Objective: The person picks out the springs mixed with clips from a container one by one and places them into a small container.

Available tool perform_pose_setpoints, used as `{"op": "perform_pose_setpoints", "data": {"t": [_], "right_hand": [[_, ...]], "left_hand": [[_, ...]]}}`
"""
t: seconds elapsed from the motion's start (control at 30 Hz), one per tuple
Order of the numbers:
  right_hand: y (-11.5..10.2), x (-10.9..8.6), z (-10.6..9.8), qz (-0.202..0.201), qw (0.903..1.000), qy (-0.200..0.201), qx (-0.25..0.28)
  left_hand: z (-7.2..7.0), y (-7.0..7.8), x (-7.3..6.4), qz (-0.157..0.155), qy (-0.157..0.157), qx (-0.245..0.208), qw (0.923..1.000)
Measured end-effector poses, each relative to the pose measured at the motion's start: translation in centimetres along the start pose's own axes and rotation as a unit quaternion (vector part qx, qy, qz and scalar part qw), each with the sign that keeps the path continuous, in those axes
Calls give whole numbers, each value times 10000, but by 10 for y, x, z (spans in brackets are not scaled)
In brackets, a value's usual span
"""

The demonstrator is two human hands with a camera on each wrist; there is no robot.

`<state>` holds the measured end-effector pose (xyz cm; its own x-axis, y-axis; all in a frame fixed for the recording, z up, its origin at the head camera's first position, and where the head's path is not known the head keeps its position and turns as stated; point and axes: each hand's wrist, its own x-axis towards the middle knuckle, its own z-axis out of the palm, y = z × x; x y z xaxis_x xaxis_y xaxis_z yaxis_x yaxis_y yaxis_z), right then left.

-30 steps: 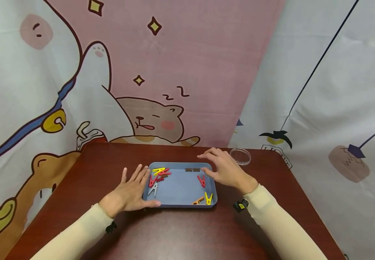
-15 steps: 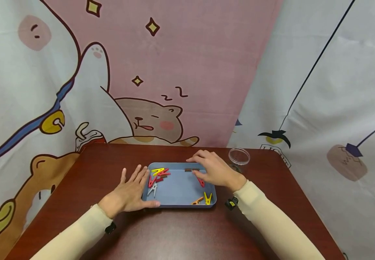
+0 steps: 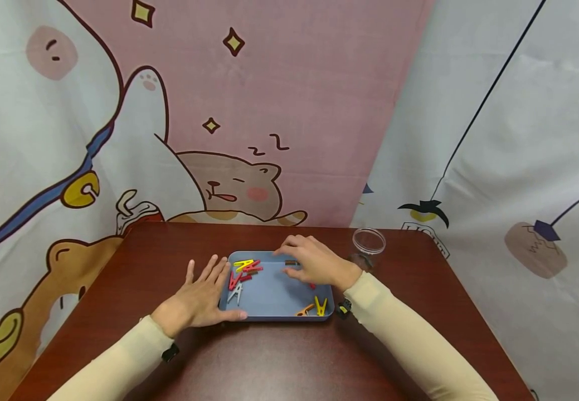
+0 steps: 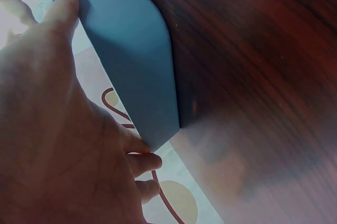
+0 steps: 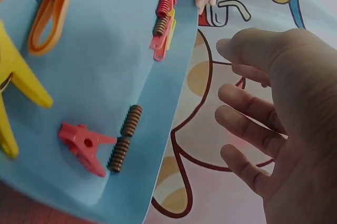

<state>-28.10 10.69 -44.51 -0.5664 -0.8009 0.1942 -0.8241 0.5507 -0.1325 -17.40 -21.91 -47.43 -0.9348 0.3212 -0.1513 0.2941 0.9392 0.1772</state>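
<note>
My left hand rests at the left end of a blue-grey tray, fingers spread along its rim and thumb at the near corner. In the left wrist view, the fingertips touch the tray's wall. Above the tray's far right part is my right hand, fingers loosely bent, holding nothing. Below it lie two brown ribbed pieces like coil springs and a red clip, partly hidden in the head view. Grouped at the left end are a yellow clip, red clips, a grey clip and more ribbed pieces.
Along the tray's near right edge sit an orange clip and a yellow clip. A clear round container stands behind the right arm. The dark red table ends at a cartoon-printed cloth at the back.
My right hand has moved left over the tray, from its right rim to above the ribbed pieces, now covering most of the red clip. The left hand has stayed in place.
</note>
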Motion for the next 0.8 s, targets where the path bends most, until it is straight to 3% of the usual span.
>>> {"op": "perform_pose_setpoints", "data": {"t": [0.27,0.37,0.4,0.5,0.8], "right_hand": [[-5,17,11,-254,9991,-338,88],[-8,23,14,-355,9985,-408,76],[-9,24,15,-376,9983,-441,74],[-14,29,17,-451,9973,-567,101],[-23,43,27,-634,9931,-976,129]], "left_hand": [[20,-16,8,238,244,-315,9989],[16,-13,7,209,200,-226,9993],[5,-5,3,100,90,-172,9998],[0,-1,0,79,35,-52,9999],[0,1,-1,106,37,13,9999]]}}
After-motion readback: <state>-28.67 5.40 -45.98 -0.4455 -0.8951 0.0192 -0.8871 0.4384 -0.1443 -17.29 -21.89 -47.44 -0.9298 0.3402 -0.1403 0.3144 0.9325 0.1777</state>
